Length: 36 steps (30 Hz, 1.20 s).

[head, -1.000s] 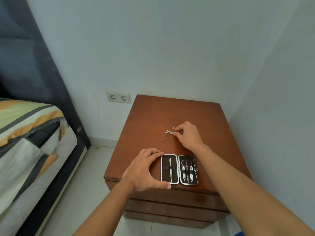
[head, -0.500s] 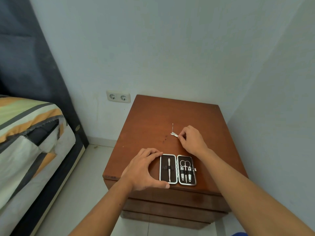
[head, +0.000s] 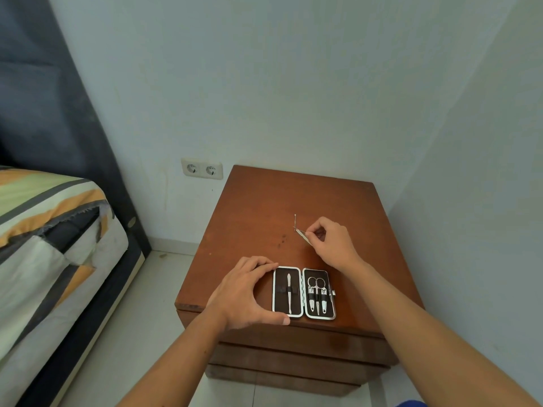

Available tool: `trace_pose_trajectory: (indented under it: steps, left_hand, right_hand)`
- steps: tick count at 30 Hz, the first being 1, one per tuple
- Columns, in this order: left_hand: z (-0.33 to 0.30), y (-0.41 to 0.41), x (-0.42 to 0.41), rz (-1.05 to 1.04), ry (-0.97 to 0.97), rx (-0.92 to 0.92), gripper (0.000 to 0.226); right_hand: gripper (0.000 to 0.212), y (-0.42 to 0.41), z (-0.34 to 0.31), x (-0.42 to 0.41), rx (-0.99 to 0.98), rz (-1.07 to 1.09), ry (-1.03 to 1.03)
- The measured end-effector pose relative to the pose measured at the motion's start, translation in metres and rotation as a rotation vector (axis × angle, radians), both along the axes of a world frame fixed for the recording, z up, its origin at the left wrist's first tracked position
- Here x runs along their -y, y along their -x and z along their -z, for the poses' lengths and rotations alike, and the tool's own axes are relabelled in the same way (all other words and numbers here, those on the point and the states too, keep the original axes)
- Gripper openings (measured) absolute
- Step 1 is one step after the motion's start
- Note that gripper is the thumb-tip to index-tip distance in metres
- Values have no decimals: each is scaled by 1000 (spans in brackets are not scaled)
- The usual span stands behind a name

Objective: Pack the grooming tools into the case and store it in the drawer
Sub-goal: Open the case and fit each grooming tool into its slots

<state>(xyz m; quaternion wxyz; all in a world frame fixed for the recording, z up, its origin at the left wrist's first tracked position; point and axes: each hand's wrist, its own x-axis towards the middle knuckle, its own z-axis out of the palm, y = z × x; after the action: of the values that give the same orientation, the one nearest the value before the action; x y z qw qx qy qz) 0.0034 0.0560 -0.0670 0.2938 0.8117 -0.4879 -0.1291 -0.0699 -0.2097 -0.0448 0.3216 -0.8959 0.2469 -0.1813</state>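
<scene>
A small black grooming case (head: 303, 292) lies open near the front edge of the brown wooden nightstand (head: 258, 207). Its left half holds one slim metal tool, its right half scissors and two more tools. My left hand (head: 248, 295) grips the case's left edge, thumb at the front corner. My right hand (head: 332, 245) pinches a thin flat metal tool (head: 302, 235) just behind the case. A thin metal pick (head: 295, 221) lies on the wood beside that tool's tip. Closed drawer fronts (head: 293, 342) show below the top.
A bed (head: 53, 230) with a striped cover stands to the left, with a dark headboard against the wall. A double wall socket (head: 201, 168) sits left of the nightstand. The right wall runs close along the nightstand's side. Pale floor tiles lie between bed and nightstand.
My right hand has drawn back to the right with the flat tool pinched in its fingers, leaving the thin pick on the wood. My left hand stays on the case.
</scene>
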Motion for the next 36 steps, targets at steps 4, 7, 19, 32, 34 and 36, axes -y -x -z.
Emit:
trace_pose_trajectory:
  steps: [4,7,19,32,34,36]
  left_hand:
    - [0,0,0,4,5,0,116]
    - [0,-1,0,4,6,-5,117]
    - [0,0,0,-11,20,-34,112]
    - [1,-1,0,-10,24,-27,112]
    - [1,-1,0,-8,26,-28,111]
    - [1,0,0,-9,29,-27,112]
  right_hand:
    - [7,0,-13,-6,48,-48,-147]
    - [15,2,-22,-5,35,-127,-226]
    - [17,11,-27,-10,-115,-278,-556]
    - [18,15,-19,-15,-13,-261,-783]
    - [17,15,-18,-15,32,-252,-829]
    - [17,15,-15,-14,56,-232,-845]
